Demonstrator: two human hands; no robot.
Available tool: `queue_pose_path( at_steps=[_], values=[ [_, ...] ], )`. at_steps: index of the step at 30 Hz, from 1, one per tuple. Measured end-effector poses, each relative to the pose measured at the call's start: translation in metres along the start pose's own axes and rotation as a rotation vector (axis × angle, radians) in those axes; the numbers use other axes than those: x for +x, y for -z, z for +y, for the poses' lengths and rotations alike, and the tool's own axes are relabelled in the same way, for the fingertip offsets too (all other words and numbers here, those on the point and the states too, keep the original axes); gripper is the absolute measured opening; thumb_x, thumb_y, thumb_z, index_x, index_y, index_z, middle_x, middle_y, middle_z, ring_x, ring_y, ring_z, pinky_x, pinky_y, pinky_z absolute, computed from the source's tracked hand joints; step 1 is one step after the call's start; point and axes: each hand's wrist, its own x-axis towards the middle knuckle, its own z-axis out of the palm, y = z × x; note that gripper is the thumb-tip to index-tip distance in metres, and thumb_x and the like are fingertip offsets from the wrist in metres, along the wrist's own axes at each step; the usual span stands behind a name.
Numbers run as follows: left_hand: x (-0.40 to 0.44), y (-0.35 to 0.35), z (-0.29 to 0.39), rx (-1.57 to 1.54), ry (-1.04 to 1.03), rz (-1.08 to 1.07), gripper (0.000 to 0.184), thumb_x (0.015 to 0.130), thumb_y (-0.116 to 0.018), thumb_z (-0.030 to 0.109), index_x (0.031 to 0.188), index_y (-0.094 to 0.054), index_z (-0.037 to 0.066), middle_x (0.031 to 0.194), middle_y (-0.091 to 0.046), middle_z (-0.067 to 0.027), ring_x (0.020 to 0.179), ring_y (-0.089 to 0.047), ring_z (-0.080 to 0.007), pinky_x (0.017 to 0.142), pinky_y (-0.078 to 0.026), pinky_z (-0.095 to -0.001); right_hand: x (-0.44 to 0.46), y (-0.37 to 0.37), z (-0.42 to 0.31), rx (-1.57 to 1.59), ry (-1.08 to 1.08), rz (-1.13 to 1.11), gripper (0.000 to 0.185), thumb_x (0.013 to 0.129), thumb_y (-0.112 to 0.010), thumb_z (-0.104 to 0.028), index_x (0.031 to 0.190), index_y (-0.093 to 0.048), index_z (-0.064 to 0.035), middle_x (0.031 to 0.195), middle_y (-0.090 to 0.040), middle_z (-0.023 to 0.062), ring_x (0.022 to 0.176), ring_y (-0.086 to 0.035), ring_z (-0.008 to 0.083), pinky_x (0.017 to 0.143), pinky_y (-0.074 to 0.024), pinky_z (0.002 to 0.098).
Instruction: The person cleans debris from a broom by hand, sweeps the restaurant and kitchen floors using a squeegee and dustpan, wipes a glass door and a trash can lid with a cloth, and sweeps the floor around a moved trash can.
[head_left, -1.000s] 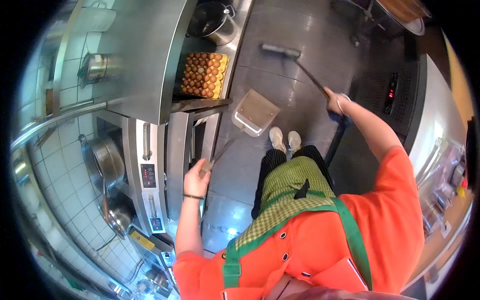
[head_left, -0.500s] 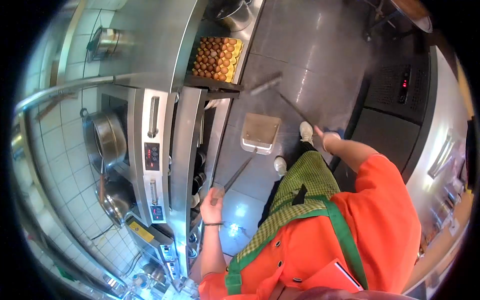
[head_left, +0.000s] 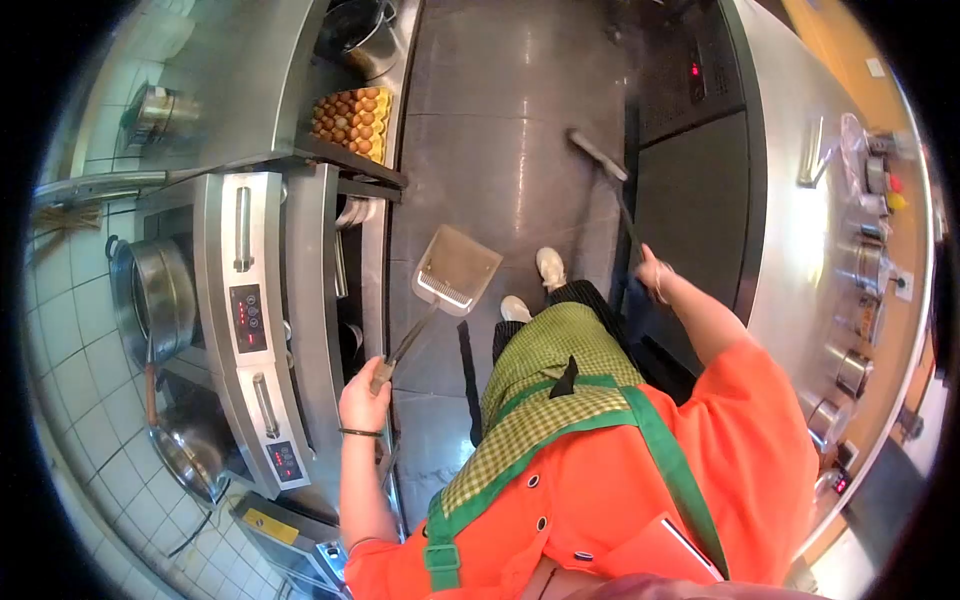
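My left hand (head_left: 364, 398) is closed round the handle end of a long-handled dustpan (head_left: 462, 262). The pan, with a white toothed strip along its rear, is low over or on the grey tiled floor, left of my shoes; I cannot tell which. Out to the right, my right hand (head_left: 655, 272) grips the handle of a broom (head_left: 598, 153). The broom's head is at floor level, near the base of the dark cabinet on the right. A gap of floor separates broom head and pan.
On the left, a steel counter holds egg trays (head_left: 352, 122) and a large pot (head_left: 362, 38); pans (head_left: 165, 300) stand by the control panels (head_left: 250, 318). A dark refrigerated cabinet (head_left: 690, 205) lines the right side. My white shoes (head_left: 549, 268) are on the grey floor (head_left: 465, 165).
My view has turned right. The broom head has swung from near the left counter across the floor to the right cabinet. The dustpan is tilted differently and still in my left hand.
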Motion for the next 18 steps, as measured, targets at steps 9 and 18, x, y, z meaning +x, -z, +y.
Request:
queue_pose_path(
  at_steps=[9,18],
  values=[
    [0.001,-0.01,-0.012,0.064,-0.03,0.015,0.042,0.066,-0.061,0.009,0.107,-0.053,0.01,0.096,-0.059,-0.0145,0.089,-0.056,-0.0298,0.077,-0.044,-0.0355,-0.016,-0.124,-0.011,-0.122,-0.093,-0.237,0.06,0.073,-0.054,-0.024,0.126,-0.033,-0.0077,0.112,-0.049,0.0184,0.1,-0.05,0.0286,0.082,-0.0409,0.0371],
    [-0.006,-0.01,-0.014,0.06,-0.014,0.016,0.041,0.067,-0.06,0.013,0.108,-0.052,0.01,0.101,-0.058,-0.0114,0.093,-0.054,-0.0274,0.08,-0.044,-0.0346,-0.049,-0.061,0.006,-0.24,0.403,-0.706,0.075,0.068,-0.06,-0.009,0.131,-0.02,-0.0023,0.125,-0.04,0.0178,0.106,-0.046,0.0237,0.088,-0.0388,0.0296]
  ],
)
